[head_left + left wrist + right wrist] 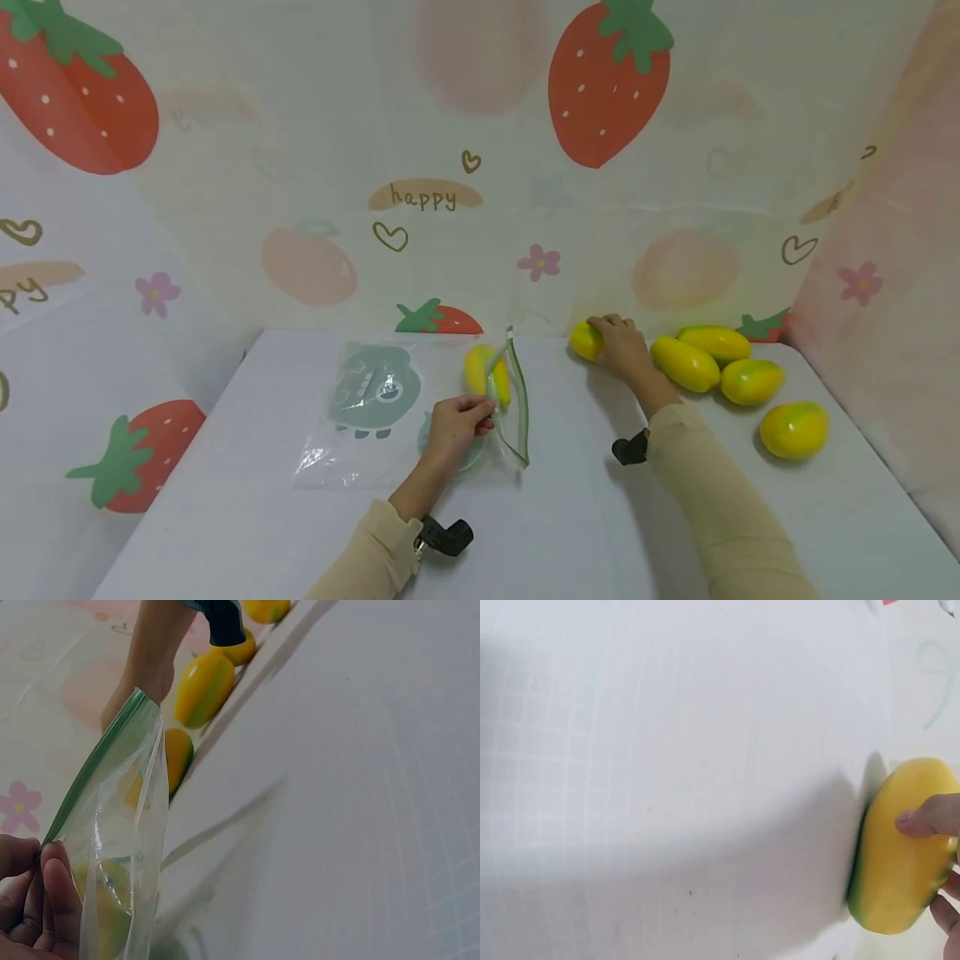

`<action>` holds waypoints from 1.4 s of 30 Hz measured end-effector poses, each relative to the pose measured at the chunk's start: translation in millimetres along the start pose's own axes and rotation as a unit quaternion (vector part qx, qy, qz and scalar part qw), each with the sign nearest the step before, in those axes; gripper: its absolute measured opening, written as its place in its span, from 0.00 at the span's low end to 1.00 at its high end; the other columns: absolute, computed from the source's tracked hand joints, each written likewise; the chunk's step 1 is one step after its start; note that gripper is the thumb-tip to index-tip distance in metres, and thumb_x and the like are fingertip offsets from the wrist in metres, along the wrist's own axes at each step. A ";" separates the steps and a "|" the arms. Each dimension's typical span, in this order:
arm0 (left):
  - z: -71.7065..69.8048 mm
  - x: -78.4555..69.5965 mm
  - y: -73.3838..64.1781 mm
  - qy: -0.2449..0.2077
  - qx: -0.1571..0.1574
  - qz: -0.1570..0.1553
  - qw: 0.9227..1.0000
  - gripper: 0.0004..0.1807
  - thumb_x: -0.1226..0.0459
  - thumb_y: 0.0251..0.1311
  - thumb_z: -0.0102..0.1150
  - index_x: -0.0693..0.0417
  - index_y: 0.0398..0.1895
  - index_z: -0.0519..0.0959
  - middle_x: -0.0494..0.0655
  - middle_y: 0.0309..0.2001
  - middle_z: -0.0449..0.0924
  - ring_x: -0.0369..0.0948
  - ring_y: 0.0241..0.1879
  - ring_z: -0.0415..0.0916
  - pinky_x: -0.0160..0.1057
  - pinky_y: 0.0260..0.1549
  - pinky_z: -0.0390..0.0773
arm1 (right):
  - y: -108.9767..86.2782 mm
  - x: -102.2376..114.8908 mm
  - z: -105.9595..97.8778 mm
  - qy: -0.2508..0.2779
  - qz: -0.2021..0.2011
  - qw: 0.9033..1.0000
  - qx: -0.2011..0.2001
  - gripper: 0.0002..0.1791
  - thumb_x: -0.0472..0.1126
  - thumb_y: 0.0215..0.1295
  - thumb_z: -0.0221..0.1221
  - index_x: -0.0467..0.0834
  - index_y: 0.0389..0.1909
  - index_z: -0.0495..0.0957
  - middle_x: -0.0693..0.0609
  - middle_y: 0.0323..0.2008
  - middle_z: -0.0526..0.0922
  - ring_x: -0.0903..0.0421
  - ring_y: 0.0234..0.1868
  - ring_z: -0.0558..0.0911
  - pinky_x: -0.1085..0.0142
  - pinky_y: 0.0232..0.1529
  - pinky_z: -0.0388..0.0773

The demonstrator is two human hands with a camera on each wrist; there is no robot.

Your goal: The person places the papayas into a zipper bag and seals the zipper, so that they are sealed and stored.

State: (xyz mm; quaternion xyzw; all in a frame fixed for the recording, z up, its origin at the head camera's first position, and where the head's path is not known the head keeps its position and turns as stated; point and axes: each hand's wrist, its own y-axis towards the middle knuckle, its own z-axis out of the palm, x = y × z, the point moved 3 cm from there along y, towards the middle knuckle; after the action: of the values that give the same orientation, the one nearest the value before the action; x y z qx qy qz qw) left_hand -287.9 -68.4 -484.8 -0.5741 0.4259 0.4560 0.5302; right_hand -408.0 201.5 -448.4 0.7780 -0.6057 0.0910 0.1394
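Note:
A clear zip bag point(322, 454) with a green cartoon print lies on the white table, its green-edged mouth standing apart on the right. My left hand point(453, 429) pinches one side of that mouth; the left wrist view shows thumb and fingers on the green zip strip point(97, 769). Inside the bag, near the mouth, is a yellow mango point(476, 371). At the back of the table my right hand point(624, 346) grips another yellow-green mango point(904, 877), thumb across its side. Part of that mango is hidden behind the fingers in the head view.
Several more mangoes lie at the right of the table, among them a long one point(684, 364) close to my right forearm and a rounder one point(795, 430) nearer the right edge. Behind the table point(225, 517) hangs a strawberry-printed cloth point(480, 275).

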 end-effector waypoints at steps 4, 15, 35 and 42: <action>-0.7 0.4 -1.2 0.000 0.003 -0.003 1.000 0.14 0.65 0.62 0.63 0.69 0.45 0.81 0.43 0.27 0.80 0.32 0.22 0.75 0.26 0.26 0.79 | -2.7 1.6 1.4 -0.010 0.004 1.000 -0.016 0.32 0.35 0.59 0.62 0.39 0.66 0.67 0.33 0.64 0.68 0.33 0.62 0.67 0.39 0.64 0.65; -1.6 -1.3 -2.9 -0.001 0.008 -0.003 1.000 0.15 0.64 0.62 0.63 0.69 0.46 0.81 0.42 0.27 0.81 0.32 0.22 0.75 0.26 0.26 0.79 | -12.0 1.7 3.4 -0.038 -0.022 0.998 -0.049 0.31 0.38 0.59 0.65 0.39 0.64 0.70 0.32 0.59 0.71 0.33 0.59 0.70 0.40 0.60 0.68; -5.1 -3.7 -0.9 0.009 0.000 0.000 1.000 0.14 0.64 0.62 0.63 0.68 0.44 0.82 0.41 0.23 0.79 0.32 0.22 0.75 0.26 0.26 0.79 | -31.1 26.3 -16.7 0.151 0.008 0.988 -0.016 0.37 0.43 0.58 0.67 0.34 0.65 0.64 0.31 0.55 0.73 0.37 0.56 0.73 0.44 0.56 0.74; -4.2 -6.0 0.3 0.010 -0.003 0.005 1.000 0.14 0.64 0.62 0.63 0.68 0.44 0.82 0.41 0.24 0.79 0.32 0.22 0.75 0.26 0.26 0.79 | -36.2 31.1 -22.2 0.193 0.020 0.981 0.001 0.37 0.45 0.60 0.66 0.35 0.66 0.63 0.31 0.58 0.73 0.38 0.56 0.74 0.47 0.55 0.77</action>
State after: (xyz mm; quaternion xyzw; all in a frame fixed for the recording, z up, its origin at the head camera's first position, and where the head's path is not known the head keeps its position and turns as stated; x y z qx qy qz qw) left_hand -289.2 -72.6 -478.9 -0.5779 0.4326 0.4544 0.5219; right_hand -364.5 188.4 -421.7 0.7338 -0.5828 0.2425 0.2511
